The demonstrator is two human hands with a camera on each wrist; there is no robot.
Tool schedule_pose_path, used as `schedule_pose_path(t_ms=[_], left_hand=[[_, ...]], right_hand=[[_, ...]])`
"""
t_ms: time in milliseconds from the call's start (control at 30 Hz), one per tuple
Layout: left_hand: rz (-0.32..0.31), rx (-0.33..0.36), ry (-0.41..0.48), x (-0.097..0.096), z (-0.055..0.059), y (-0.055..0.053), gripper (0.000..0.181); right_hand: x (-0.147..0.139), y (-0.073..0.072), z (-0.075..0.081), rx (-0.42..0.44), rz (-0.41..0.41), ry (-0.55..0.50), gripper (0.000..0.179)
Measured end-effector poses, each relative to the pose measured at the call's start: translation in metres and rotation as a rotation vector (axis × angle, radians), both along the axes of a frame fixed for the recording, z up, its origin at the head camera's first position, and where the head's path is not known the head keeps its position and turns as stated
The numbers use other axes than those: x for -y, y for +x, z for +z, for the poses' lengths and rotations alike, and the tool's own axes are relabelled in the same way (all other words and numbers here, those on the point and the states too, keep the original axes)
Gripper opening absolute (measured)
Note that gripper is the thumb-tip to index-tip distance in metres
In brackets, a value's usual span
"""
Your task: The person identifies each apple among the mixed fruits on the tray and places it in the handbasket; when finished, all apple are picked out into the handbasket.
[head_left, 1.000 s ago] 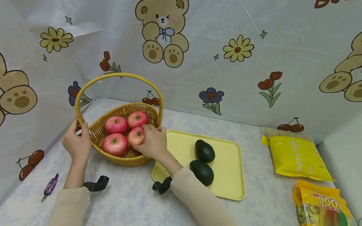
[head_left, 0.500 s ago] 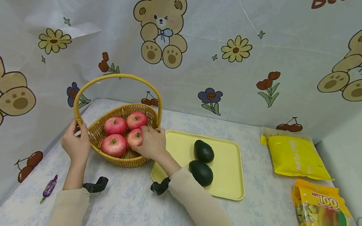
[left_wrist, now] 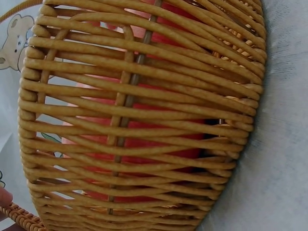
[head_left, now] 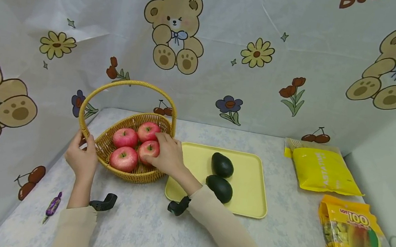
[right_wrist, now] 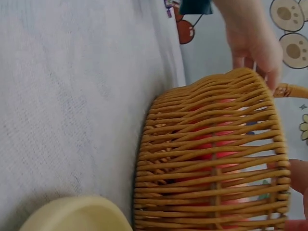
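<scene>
A woven wicker basket [head_left: 139, 178] with a tall arched handle stands on the table and holds several red apples [head_left: 124, 158]. My left hand [head_left: 83, 159] grips the base of the handle at the basket's left end. Over the right rim reaches my right hand [head_left: 169, 155], thumb and fingers round the right side of one apple [head_left: 149, 150]. In the left wrist view the basket's slats [left_wrist: 144, 110] fill most of the picture, red fruit showing through the gaps. The right wrist view has the basket wall [right_wrist: 211, 159], with the right hand partly cut off at the edge.
Right of the basket is a yellow tray [head_left: 248, 199] bearing two dark green avocados [head_left: 222, 165]. A yellow packet [head_left: 325, 172] and a dried mango bag [head_left: 361, 246] lie at far right. A purple wrapped candy [head_left: 52, 206] lies at left.
My right hand has shifted slightly right with the apple, and more of that apple now shows. The left hand stays on the handle. The whole head view has drifted slightly left.
</scene>
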State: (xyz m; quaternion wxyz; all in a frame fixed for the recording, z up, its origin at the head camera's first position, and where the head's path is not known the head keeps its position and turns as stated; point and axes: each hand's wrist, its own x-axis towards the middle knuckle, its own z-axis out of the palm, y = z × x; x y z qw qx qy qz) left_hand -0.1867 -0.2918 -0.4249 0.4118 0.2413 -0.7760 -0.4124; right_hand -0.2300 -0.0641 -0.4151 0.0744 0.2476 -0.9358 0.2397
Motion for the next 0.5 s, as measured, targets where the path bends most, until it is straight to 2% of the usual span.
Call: schedule_pose_path(t_ms=[100, 233, 400, 500], left_hand=[[-0.001, 0.008, -0.018, -0.001, 0.001, 0.000, 0.032], [0.033, -0.012, -0.074, -0.003, 0.007, 0.004, 0.031], [0.104, -0.118, -0.181, -0.009, 0.021, 0.012, 0.033], [0.122, -0.187, -0.254, -0.015, 0.029, 0.016, 0.033]], right_hand=[[-0.012, 0.006, 0.008, 0.020, 0.007, -0.108, 0.073], [-0.032, 0.016, 0.017, 0.031, 0.031, -0.167, 0.075], [-0.067, 0.030, 0.023, 0.014, 0.059, -0.213, 0.077], [-0.091, 0.036, 0.023, -0.027, 0.055, -0.225, 0.077]])
